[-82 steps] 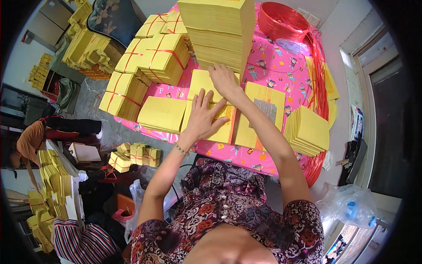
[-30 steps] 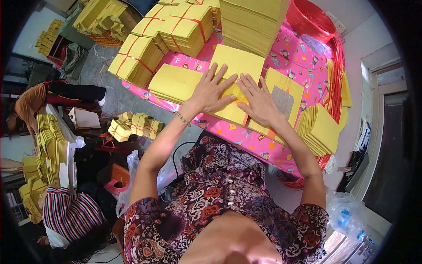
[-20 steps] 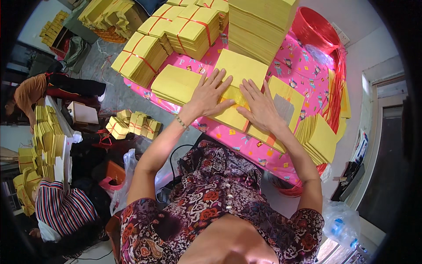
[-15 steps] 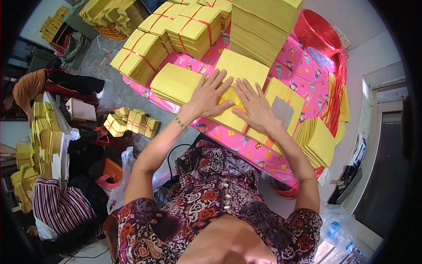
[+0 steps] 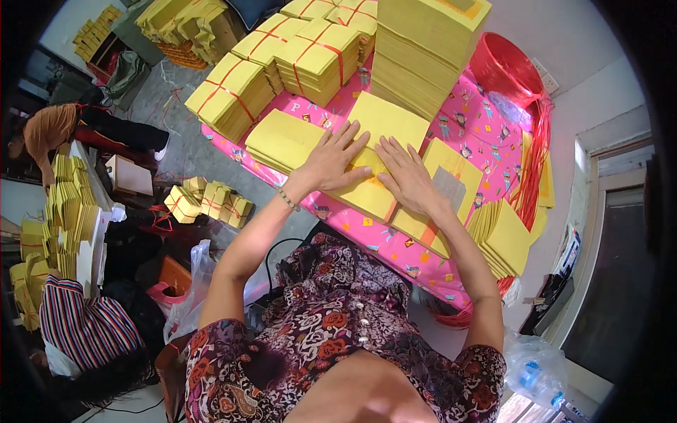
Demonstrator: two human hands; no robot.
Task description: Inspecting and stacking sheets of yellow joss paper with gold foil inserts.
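Note:
My left hand (image 5: pixel 330 162) lies flat, fingers spread, on a yellow paper sheet (image 5: pixel 384 116) with an orange patch at its near edge. Beside it, my right hand (image 5: pixel 409 176) presses flat on the same paper, its fingers pointing away from me. A small gap separates the two hands. They cover the middle of the sheet, and neither grips anything. To the left is a low stack of plain yellow paper (image 5: pixel 282 137). Right of my right hand, yellow paper with a silver rectangle (image 5: pixel 449 187) lies on the table.
A pink patterned cloth (image 5: pixel 395 248) covers the table. Behind are bundles tied with red strips (image 5: pixel 229 92) and a tall paper stack (image 5: pixel 423 60). At right stand a red basket (image 5: pixel 504 70) and a fanned paper pile (image 5: pixel 504 240). Two people work at left, one in a striped top (image 5: pixel 92 324).
The view has shifted slightly, so the table sits a little lower in the picture. Both hands stay flat on the paper, with only a slight shift.

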